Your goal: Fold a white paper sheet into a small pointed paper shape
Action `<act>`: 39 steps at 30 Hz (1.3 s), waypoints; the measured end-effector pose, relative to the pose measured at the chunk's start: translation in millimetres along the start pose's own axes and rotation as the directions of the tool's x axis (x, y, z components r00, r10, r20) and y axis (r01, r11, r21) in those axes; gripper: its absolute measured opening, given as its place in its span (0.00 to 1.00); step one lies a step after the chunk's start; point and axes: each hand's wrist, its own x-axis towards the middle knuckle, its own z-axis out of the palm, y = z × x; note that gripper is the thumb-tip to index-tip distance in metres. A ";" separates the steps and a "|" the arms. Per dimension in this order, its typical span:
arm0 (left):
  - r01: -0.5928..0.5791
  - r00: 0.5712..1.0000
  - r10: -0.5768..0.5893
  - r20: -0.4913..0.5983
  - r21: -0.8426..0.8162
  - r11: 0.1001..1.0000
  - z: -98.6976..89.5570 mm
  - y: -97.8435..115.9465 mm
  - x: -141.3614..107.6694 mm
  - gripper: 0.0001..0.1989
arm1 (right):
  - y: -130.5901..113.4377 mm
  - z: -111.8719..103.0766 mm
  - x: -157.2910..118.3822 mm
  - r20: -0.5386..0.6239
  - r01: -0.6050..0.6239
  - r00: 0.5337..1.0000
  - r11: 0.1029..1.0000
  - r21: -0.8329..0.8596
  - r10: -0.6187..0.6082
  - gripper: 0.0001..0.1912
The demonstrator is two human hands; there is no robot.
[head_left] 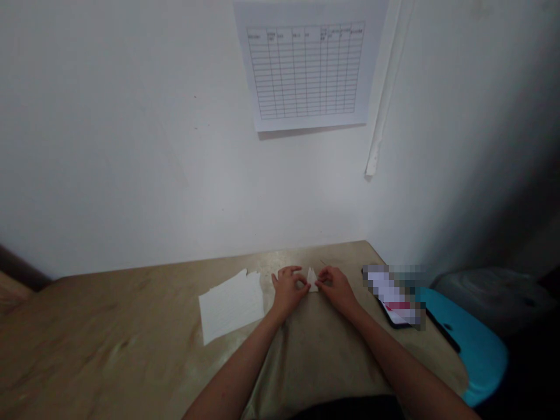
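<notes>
A small white piece of folded paper point(312, 281), pointed at its top, is between my two hands above the brown covered table point(144, 338). My left hand point(289, 286) pinches its left side between thumb and index finger, with the other fingers raised. On the right side, the thumb and fingers of my right hand point(336, 287) close on the paper's edge. To the left of my left hand lies a flat white sheet point(231, 306) with a torn upper edge. Both forearms reach in from the bottom of the view.
A phone point(391, 297), partly blurred out, lies to the right of my right hand. Beyond the table's right edge is a turquoise seat point(468, 344). A printed table sheet point(306, 70) hangs on the white wall behind, beside a white strip point(382, 111).
</notes>
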 end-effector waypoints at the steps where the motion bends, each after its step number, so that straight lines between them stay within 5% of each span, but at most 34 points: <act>1: 0.008 1.000 -0.008 0.005 0.017 1.000 0.6 0.1 -0.2 0.02 | -1.1 -0.1 -0.2 -0.004 0.016 1.000 0.999 -0.043 -0.016 0.06; 9: 0.000 1.000 0.000 -0.002 0.087 0.996 -0.3 4.5 -4.0 0.12 | -5.8 -3.0 -1.1 0.038 0.081 0.997 0.959 -0.272 -0.073 0.01; 18: -0.122 0.990 0.104 0.100 0.200 0.972 -5.0 -1.7 0.5 0.08 | -4.8 -6.9 -0.9 0.032 0.021 0.999 0.950 -0.312 -0.011 0.01; 39: -0.044 0.988 -0.011 0.155 0.349 0.936 -3.0 4.3 7.9 0.24 | -13.0 -10.3 -0.3 0.073 -0.058 0.993 0.931 -0.361 0.090 0.02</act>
